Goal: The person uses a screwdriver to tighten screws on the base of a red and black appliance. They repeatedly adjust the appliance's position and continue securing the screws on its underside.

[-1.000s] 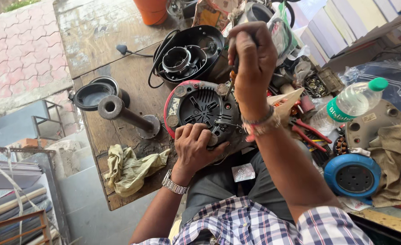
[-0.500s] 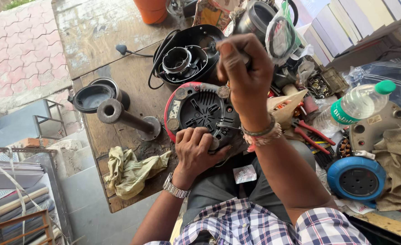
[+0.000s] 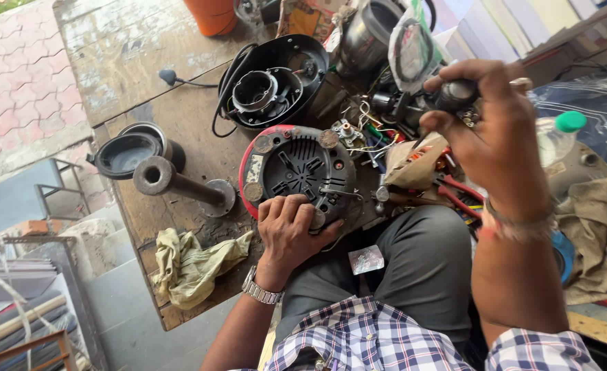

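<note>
An upturned appliance base (image 3: 302, 167), black with a red rim, lies on the worn wooden workbench (image 3: 180, 130). My left hand (image 3: 291, 230), a metal watch on its wrist, grips the near edge of that base. My right hand (image 3: 489, 130) is raised to the right, above a cluttered heap of parts, closed around a dark tool handle (image 3: 454, 93). A bracelet sits on that wrist. The tool's tip is hidden among wires.
A second black appliance base (image 3: 276, 82) with a cord lies behind. A metal pipe stand (image 3: 180, 182), a black lid (image 3: 128, 151), a yellowish rag (image 3: 193, 264), red-handled pliers (image 3: 461, 196), a steel jar (image 3: 372, 34), a green-capped plastic bottle (image 3: 557, 134) and a brown cloth (image 3: 599, 233) surround the work.
My right hand has swung from above the red-rimmed base out to the right with the tool. The view has shifted. My left hand stays on the base.
</note>
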